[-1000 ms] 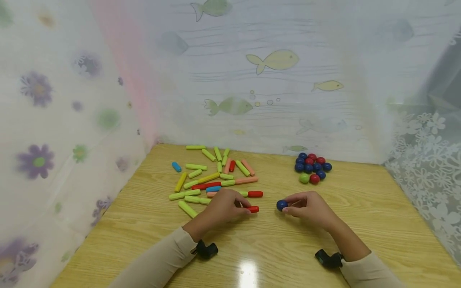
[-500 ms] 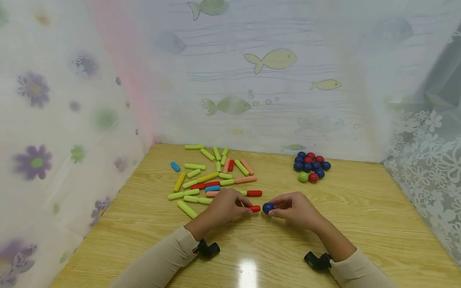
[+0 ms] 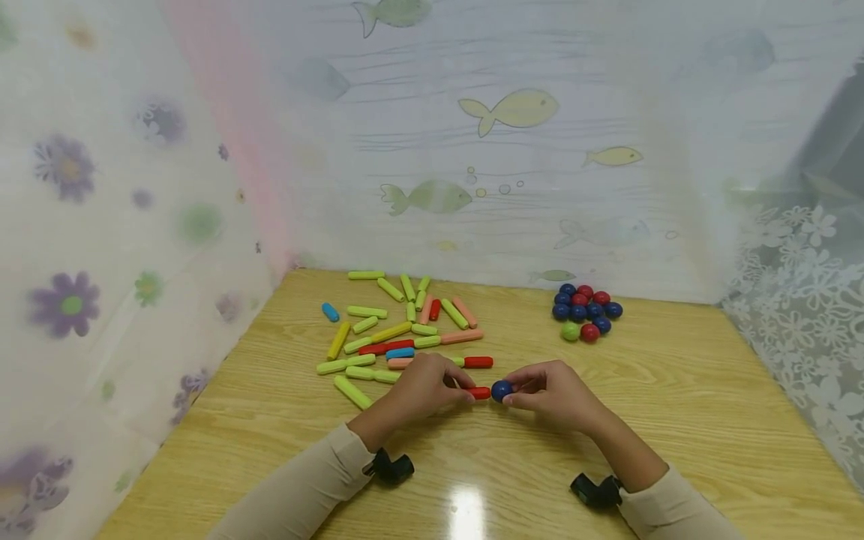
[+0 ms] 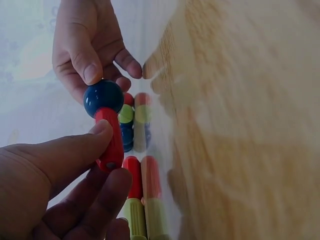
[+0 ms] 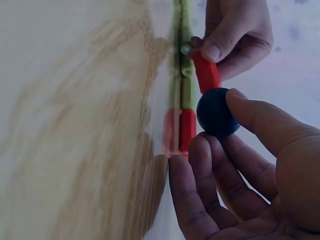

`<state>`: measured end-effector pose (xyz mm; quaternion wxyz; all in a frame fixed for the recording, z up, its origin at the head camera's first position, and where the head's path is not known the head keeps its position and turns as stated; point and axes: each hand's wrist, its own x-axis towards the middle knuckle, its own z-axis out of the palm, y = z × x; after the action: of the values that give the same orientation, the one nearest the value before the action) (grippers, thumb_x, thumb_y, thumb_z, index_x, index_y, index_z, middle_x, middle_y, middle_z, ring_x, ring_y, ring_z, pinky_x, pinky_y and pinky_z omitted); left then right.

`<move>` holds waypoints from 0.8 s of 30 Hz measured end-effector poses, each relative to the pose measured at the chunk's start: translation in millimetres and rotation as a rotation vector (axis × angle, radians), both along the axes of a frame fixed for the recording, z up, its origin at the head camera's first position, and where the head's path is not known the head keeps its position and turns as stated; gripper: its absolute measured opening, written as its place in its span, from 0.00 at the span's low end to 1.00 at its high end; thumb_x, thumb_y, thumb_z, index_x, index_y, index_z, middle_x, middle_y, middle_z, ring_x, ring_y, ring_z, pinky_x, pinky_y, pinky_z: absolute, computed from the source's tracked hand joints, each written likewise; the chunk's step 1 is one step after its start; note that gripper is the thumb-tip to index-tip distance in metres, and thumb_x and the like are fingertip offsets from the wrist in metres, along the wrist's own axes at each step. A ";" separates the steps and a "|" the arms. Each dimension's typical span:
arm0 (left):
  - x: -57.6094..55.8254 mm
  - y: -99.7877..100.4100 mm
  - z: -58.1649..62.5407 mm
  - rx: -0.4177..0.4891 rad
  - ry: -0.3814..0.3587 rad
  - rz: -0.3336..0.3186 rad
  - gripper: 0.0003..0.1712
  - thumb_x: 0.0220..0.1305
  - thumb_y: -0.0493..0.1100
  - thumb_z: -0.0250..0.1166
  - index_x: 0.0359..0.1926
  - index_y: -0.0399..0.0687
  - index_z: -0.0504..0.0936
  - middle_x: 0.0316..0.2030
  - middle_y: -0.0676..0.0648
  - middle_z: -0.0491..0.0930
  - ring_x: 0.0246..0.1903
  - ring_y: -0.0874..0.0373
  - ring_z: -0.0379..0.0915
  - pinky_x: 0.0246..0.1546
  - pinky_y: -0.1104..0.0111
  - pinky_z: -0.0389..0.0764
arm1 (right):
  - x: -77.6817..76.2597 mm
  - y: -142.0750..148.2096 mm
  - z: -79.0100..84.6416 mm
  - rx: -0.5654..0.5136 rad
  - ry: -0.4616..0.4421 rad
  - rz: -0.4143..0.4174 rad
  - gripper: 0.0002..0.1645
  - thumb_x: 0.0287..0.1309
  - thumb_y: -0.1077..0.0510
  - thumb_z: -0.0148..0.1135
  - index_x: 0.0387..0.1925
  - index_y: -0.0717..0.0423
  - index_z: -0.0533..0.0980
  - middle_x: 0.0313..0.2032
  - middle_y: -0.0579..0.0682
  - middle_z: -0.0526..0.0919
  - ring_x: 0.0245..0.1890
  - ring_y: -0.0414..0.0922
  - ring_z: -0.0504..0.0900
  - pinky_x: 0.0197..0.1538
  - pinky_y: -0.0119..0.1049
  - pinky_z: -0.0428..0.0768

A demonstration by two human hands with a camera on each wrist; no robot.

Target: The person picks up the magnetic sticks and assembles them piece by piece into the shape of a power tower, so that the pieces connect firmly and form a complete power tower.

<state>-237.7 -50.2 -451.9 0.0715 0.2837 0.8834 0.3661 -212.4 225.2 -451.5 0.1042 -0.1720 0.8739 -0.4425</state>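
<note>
Red rod (image 4: 115, 142), blue ball (image 4: 104, 97), fingers (image 4: 107, 202) pinching each, touching in wrist views, head view less clear

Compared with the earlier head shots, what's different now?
The right hand has moved leftward, bringing its blue ball up to the end of the red stick in the left hand. Nothing was newly gripped or released. The left hand has barely shifted; the loose sticks and grouped balls stayed put.
</note>
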 end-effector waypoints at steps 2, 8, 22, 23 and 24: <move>-0.3 0.1 0.1 -0.004 0.011 0.003 0.08 0.60 0.52 0.78 0.41 0.62 0.94 0.34 0.65 0.89 0.31 0.72 0.80 0.30 0.73 0.80 | -0.6 -1.1 -0.2 0.001 0.001 0.004 0.18 0.60 0.47 0.76 0.50 0.48 0.88 0.43 0.45 0.90 0.41 0.43 0.87 0.45 0.34 0.84; 0.5 0.5 0.3 -0.005 -0.004 0.006 0.08 0.60 0.51 0.78 0.41 0.62 0.93 0.36 0.64 0.89 0.31 0.72 0.80 0.30 0.73 0.80 | -2.1 -2.5 -0.8 0.018 -0.004 0.000 0.17 0.60 0.47 0.76 0.49 0.46 0.88 0.43 0.43 0.90 0.41 0.43 0.87 0.47 0.36 0.83; -18.4 -26.6 9.5 0.054 -0.072 0.101 0.05 0.69 0.41 0.70 0.43 0.51 0.91 0.37 0.58 0.85 0.37 0.63 0.80 0.39 0.66 0.83 | -2.4 2.7 -2.4 0.001 -0.022 0.022 0.19 0.63 0.48 0.73 0.53 0.48 0.87 0.47 0.46 0.90 0.44 0.44 0.87 0.48 0.34 0.83; -17.2 -25.2 9.5 0.038 -0.077 0.099 0.06 0.69 0.41 0.70 0.44 0.52 0.91 0.37 0.59 0.85 0.36 0.63 0.80 0.39 0.66 0.82 | -2.6 2.3 -2.4 0.006 -0.026 0.023 0.19 0.63 0.48 0.73 0.53 0.48 0.87 0.47 0.46 0.90 0.44 0.43 0.87 0.48 0.34 0.83; -15.6 -22.7 9.5 0.019 -0.080 0.087 0.06 0.69 0.41 0.69 0.44 0.52 0.91 0.37 0.59 0.86 0.36 0.64 0.80 0.39 0.67 0.82 | -2.9 1.6 -2.4 0.013 -0.027 0.026 0.19 0.63 0.48 0.73 0.54 0.48 0.86 0.48 0.46 0.89 0.45 0.43 0.87 0.49 0.34 0.83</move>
<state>-253.4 -72.9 -442.5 0.0882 0.2309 0.8878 0.3883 -215.4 226.9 -453.9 0.1229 -0.1767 0.8729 -0.4378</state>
